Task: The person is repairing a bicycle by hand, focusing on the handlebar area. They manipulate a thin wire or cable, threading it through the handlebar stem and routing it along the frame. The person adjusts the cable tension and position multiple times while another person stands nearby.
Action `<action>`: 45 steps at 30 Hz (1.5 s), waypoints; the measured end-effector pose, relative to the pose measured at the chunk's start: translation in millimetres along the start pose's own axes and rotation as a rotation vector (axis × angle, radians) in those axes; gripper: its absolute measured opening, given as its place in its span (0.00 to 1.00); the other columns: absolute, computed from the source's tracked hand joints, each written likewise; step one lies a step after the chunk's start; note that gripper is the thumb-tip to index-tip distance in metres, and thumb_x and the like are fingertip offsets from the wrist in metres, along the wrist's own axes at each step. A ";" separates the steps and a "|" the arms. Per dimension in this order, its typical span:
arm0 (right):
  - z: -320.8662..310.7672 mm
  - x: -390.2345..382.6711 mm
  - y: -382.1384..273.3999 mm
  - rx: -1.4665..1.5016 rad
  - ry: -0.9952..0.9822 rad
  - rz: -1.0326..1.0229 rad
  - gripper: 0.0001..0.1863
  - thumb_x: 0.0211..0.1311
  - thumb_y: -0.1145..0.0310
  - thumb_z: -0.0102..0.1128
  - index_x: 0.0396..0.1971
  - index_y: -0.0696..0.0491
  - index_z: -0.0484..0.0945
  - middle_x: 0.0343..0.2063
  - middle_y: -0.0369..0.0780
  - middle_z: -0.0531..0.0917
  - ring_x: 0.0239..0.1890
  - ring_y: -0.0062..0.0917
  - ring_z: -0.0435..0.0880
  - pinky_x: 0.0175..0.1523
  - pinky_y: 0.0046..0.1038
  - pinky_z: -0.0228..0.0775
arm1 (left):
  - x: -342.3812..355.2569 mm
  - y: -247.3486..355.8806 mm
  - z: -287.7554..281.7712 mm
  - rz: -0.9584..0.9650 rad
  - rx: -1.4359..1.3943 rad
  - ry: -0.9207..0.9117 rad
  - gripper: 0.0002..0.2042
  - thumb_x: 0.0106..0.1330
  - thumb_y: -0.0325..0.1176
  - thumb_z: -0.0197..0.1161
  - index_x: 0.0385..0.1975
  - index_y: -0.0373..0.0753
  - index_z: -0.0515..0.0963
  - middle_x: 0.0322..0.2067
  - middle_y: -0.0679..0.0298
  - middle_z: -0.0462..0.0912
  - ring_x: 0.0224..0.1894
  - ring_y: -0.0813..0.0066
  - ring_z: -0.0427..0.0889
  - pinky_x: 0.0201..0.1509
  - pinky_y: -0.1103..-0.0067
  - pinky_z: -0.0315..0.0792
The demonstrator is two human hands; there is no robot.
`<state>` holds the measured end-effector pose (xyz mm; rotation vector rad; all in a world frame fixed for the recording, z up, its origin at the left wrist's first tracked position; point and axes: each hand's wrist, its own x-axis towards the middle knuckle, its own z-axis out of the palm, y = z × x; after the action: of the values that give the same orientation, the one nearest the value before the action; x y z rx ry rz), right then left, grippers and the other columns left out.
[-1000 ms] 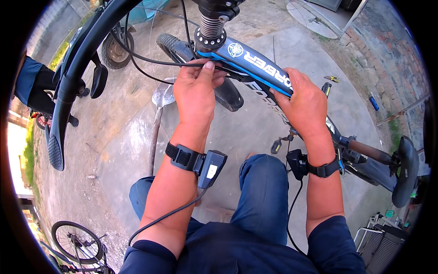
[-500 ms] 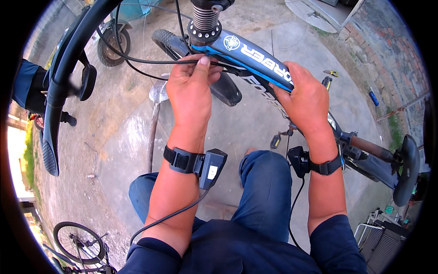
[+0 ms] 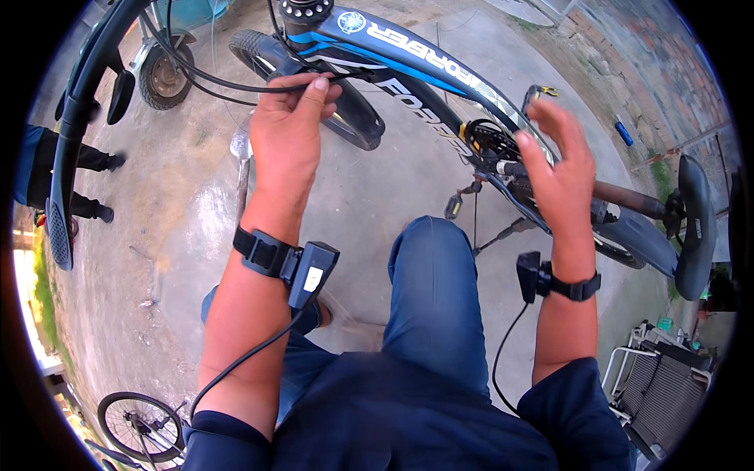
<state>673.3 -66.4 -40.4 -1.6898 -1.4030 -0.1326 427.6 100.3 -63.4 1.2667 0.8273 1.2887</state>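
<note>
A black bicycle frame (image 3: 424, 59) with blue stripes and white lettering stretches across the upper middle. Beside its head tube, my left hand (image 3: 287, 145) pinches a thin black cable (image 3: 208, 81) between thumb and fingers. That cable loops in from the handlebar (image 3: 78, 133) at the left. Off the frame, my right hand (image 3: 561, 169) hovers over the seat tube area with thumb and fingers apart and nothing in them. Below the frame's middle are a chainring (image 3: 493, 141) and a pedal (image 3: 453, 206). The saddle (image 3: 693, 228) is at the far right.
A person in dark trousers (image 3: 86, 161) stands at the left, near a scooter wheel (image 3: 166, 74). Another bicycle's wheel (image 3: 140, 428) shows at the lower left. A folding chair (image 3: 660, 388) lies lower right. Pliers (image 3: 547, 91) and a blue tool (image 3: 624, 133) lie by the brick wall.
My right hand has let go of the top tube and moved right toward the seat, fingers spread. The left hand keeps its pinch on the cable. The view has shifted, so the bicycle appears higher.
</note>
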 end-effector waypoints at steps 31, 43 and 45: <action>4.9 -5.4 42.3 0.111 -0.281 0.104 0.23 0.66 0.65 0.61 0.60 0.53 0.73 0.46 0.42 0.80 0.48 0.28 0.79 0.56 0.26 0.69 | 34.3 -10.1 5.8 0.116 0.226 -0.122 0.08 0.69 0.29 0.61 0.43 0.31 0.78 0.36 0.60 0.85 0.38 0.74 0.86 0.39 0.84 0.78; -3.5 -28.5 41.3 -0.029 -0.033 0.052 0.24 0.61 0.64 0.61 0.56 0.55 0.75 0.52 0.46 0.79 0.55 0.36 0.78 0.60 0.34 0.67 | 28.0 -9.1 13.8 0.051 0.167 -0.087 0.09 0.69 0.28 0.61 0.44 0.31 0.76 0.37 0.59 0.84 0.38 0.73 0.86 0.38 0.83 0.78; -8.6 -20.5 43.0 -0.128 -0.094 0.000 0.24 0.61 0.63 0.61 0.56 0.56 0.75 0.52 0.47 0.79 0.55 0.37 0.77 0.60 0.35 0.67 | 27.2 -11.3 12.6 0.052 0.142 -0.051 0.09 0.69 0.28 0.62 0.43 0.31 0.76 0.36 0.59 0.84 0.37 0.73 0.86 0.38 0.83 0.78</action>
<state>705.4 -84.8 -71.5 -1.8216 -1.4910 -0.1469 446.7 125.8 -66.5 1.4360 0.8670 1.2507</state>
